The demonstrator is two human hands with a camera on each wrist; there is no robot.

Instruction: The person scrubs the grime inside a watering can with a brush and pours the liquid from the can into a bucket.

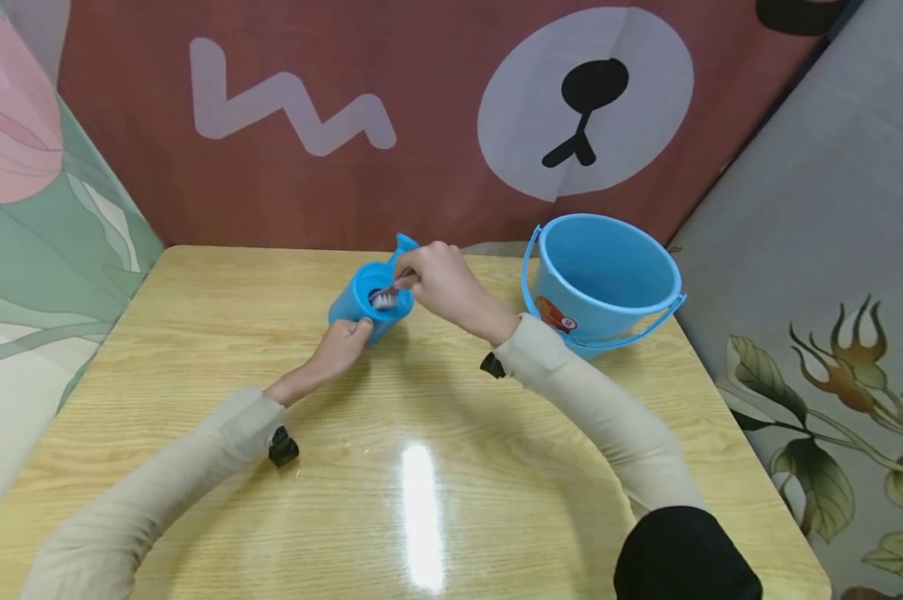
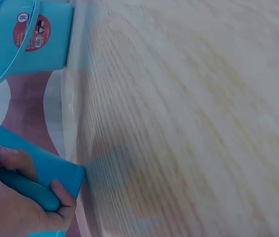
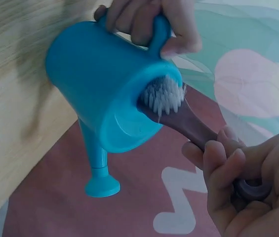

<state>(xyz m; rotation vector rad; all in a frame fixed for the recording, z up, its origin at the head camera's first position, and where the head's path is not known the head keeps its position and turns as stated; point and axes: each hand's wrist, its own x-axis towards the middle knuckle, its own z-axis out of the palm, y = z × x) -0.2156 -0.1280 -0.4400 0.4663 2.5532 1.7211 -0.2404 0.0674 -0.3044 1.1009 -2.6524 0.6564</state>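
A blue watering can [image 1: 348, 310] is tilted over the table, its opening facing up toward the head camera. My left hand [image 1: 338, 348] grips it by the side handle [image 2: 25, 187], fingers wrapped round. In my right hand [image 1: 451, 287] is a scrub brush with a purple-brown handle [image 3: 191, 127] and white bristles [image 3: 163, 96]. The brush head sits at the can's mouth, partly inside the rim, bristles up in the right wrist view. The can's spout [image 3: 99, 168] points away from me, toward the back wall.
A blue bucket [image 1: 571, 292] with a raised-rim handle and red label stands at the table's back right, beside my right forearm. Wood-grain table [image 1: 331, 500] lies under both arms. A brown printed cloth [image 1: 436, 183] hangs behind, with patterned cloths at both sides.
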